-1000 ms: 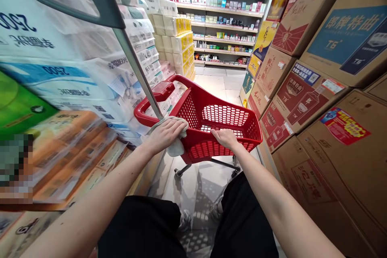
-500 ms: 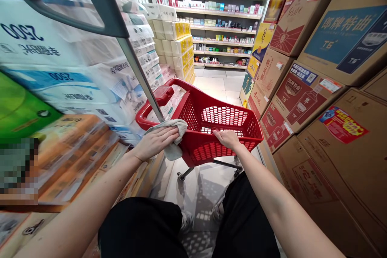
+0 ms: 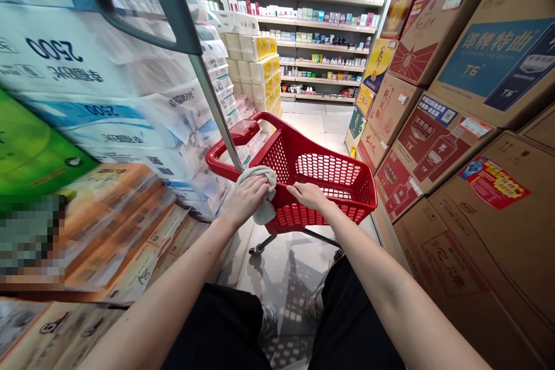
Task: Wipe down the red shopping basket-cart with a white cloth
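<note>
A red wheeled shopping basket [image 3: 329,170] stands on the tiled floor in front of me, tilted, with a grey pull handle [image 3: 173,17] rising to the upper left. My left hand [image 3: 245,199] presses a pale grey cloth [image 3: 265,193] against the basket's near left corner, at the foot of the handle rod. My right hand [image 3: 309,195] rests on the near rim, fingers curled over the edge. The two hands are close together. Inside, the basket looks empty.
Stacked tissue packs [image 3: 108,104] crowd the left side. Brown cardboard cartons [image 3: 468,127] are piled high on the right. Shelves of small goods [image 3: 321,40] close the aisle's far end. The tiled floor [image 3: 321,124] runs between them.
My right hand slid left along the rim toward the left hand. The cloth hand shifted right onto the corner. The view moved right and closer to the basket.
</note>
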`<state>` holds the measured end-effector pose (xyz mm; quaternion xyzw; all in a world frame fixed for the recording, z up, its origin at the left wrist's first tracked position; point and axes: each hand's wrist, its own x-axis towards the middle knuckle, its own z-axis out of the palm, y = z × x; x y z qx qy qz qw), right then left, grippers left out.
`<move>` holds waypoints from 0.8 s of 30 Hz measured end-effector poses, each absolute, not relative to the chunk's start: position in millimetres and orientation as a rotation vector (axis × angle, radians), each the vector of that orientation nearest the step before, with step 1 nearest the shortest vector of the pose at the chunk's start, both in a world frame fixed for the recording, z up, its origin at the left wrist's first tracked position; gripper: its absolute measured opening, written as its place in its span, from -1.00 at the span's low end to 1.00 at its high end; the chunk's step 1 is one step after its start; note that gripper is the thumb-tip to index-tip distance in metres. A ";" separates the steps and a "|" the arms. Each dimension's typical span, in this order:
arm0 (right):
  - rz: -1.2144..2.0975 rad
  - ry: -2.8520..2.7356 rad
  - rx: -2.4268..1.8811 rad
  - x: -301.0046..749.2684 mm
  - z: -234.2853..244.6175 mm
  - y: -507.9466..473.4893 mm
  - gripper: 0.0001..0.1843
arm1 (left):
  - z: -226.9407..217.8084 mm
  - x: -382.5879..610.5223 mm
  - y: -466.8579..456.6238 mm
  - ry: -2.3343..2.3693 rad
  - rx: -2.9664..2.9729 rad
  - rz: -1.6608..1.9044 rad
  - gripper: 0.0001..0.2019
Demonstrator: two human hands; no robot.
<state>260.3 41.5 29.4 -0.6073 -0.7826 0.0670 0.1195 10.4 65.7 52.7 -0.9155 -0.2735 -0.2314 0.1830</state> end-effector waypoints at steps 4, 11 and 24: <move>0.060 -2.174 -1.842 243.2 22.9 42.4 -0.29 | 42.1 13.6 66.5 -0.775 -2.602 -0.757 -0.76; -0.035 -2.203 -1.788 253.9 14.8 34.5 -0.35 | 9.2 -7.0 53.0 -0.720 -2.678 -0.734 -0.75; -0.017 -2.181 -1.862 264.6 24.7 26.1 -0.38 | 12.9 -15.7 50.4 -1.265 -2.401 -1.118 -0.85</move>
